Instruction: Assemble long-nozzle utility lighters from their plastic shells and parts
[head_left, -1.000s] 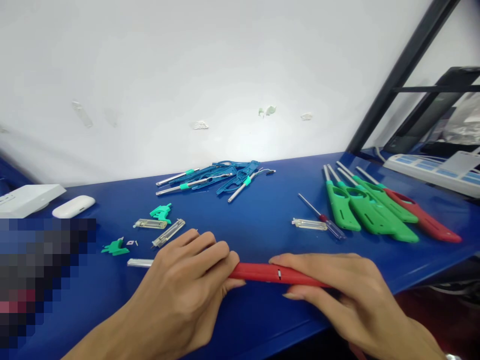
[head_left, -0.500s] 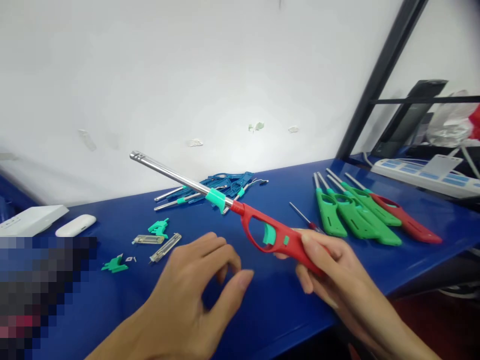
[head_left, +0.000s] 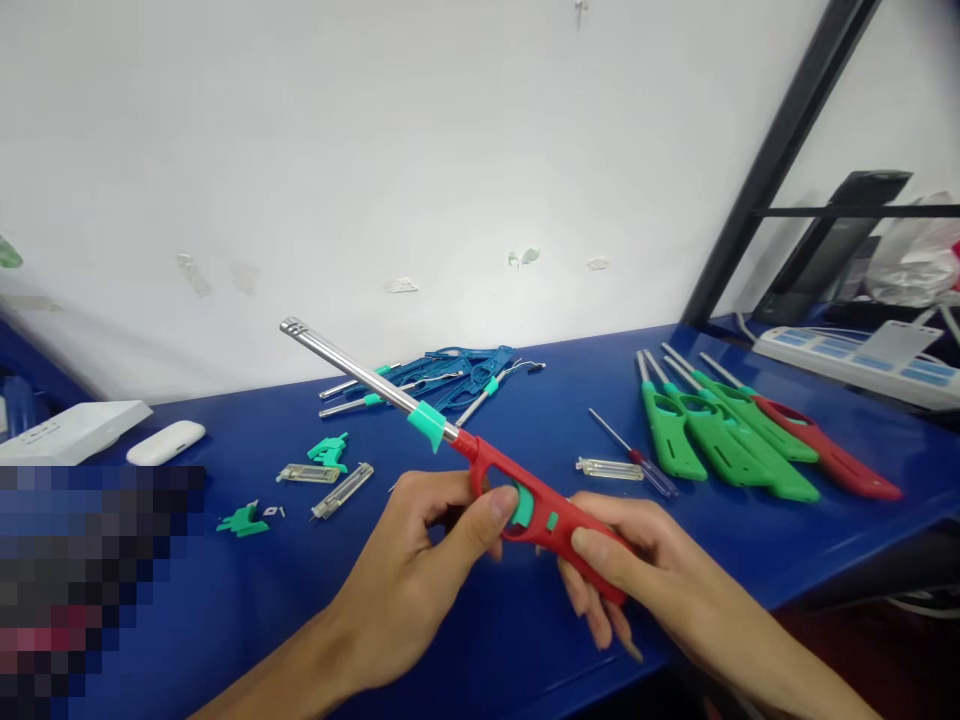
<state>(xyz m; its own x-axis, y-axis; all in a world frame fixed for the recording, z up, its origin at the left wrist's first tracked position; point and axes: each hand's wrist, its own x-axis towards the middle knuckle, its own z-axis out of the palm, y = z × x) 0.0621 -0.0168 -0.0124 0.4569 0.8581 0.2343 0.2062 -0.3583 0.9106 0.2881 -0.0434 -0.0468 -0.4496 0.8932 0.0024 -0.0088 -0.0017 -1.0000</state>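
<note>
A red long-neck gas lighter (head_left: pixel 568 508) is held above the table, its metal tube pointing up and to the left. A teal collar (head_left: pixel 427 424) sits around the tube, a little ahead of the red body. My right hand (head_left: pixel 637 560) grips the rear of the handle between thumb and fingers. My left hand (head_left: pixel 442 560) is closed on the front of the handle, thumb over the teal trigger (head_left: pixel 523 507) and fingers partly hidden behind the loop. Under the tube lie blue lighter casings (head_left: pixel 472 375) with bare metal tubes.
Clear fuel tanks (head_left: pixel 343 491) and teal trigger pieces (head_left: pixel 328 452) lie at left. A screwdriver (head_left: pixel 637 457) and another clear tank (head_left: pixel 611 469) lie behind my right hand. Several green lighters (head_left: pixel 724 440) and a red one (head_left: pixel 832 450) stand in a row, near a power strip (head_left: pixel 855 365).
My left hand has moved right and taken hold of the lighter at the trigger. The lighter has come slightly lower and left in view, still in my right hand.
</note>
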